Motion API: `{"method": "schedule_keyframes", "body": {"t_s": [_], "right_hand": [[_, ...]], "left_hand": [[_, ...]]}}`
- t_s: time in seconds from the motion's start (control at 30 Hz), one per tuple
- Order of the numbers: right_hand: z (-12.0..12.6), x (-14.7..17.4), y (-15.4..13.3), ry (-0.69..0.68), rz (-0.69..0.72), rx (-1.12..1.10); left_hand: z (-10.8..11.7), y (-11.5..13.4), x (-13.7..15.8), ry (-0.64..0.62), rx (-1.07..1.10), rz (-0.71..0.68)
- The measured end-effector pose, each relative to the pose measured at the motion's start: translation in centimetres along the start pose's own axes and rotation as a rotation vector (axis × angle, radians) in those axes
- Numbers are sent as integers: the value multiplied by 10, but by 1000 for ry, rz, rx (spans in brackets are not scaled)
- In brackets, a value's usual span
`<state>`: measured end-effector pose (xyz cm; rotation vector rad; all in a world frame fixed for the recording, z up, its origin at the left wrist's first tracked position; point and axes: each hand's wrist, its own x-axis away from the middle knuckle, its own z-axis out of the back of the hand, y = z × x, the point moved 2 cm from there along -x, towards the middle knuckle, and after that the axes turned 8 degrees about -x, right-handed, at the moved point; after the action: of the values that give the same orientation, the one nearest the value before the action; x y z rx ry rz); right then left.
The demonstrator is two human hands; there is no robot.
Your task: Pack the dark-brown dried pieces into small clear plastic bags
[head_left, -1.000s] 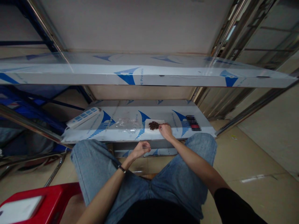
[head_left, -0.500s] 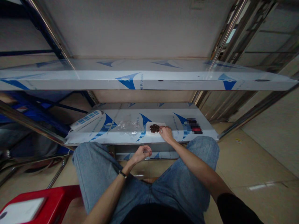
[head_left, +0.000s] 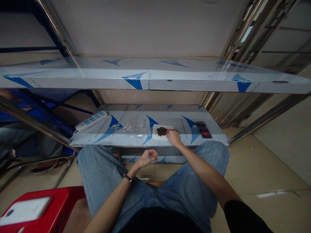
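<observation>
A pile of small dark brown pieces, like beans or beads (head_left: 161,131), lies on a white sheet or pad (head_left: 159,141) on the lower shelf. My right hand (head_left: 173,137) reaches in from the right, its fingertips pinched together at the pile's right edge; whatever is between them is too small to make out. My left hand (head_left: 147,157) hovers in front of the shelf's edge, above the gap between my knees. Its fingers curl round something small that looks clear, which I cannot identify.
Crumpled clear plastic (head_left: 135,130) lies left of the pad, and a white power strip (head_left: 91,121) farther left. A blurred-out dark item (head_left: 204,130) rests at right. An upper shelf (head_left: 107,79) spans overhead. A red stool (head_left: 63,202) bearing a white phone (head_left: 26,210) stands at lower left.
The view has shifted slightly. My right hand stays pinched at the pile's right edge, and my left hand keeps its curled pose in front of the shelf.
</observation>
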<state>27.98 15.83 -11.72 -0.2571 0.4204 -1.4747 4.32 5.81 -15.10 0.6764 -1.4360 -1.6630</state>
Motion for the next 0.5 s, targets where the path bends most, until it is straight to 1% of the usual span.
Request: {"method": "schedule_keyframes", "body": {"t_s": [0.17, 0.3, 0.37, 0.43, 0.5], "right_hand": [[2, -3, 5, 38, -33, -24], [15, -6, 14, 140, -95, -114], [23, -7, 19, 203, -105, -216], [30, -6, 19, 236, -64, -377], [32, 0, 11, 200, 14, -581]], "left_hand": [[2, 3, 1, 31, -23, 5], [3, 6, 1, 28, 0, 7], [2, 5, 1, 29, 3, 5], [2, 5, 0, 42, -7, -1], [0, 3, -2, 68, -22, -10]]}}
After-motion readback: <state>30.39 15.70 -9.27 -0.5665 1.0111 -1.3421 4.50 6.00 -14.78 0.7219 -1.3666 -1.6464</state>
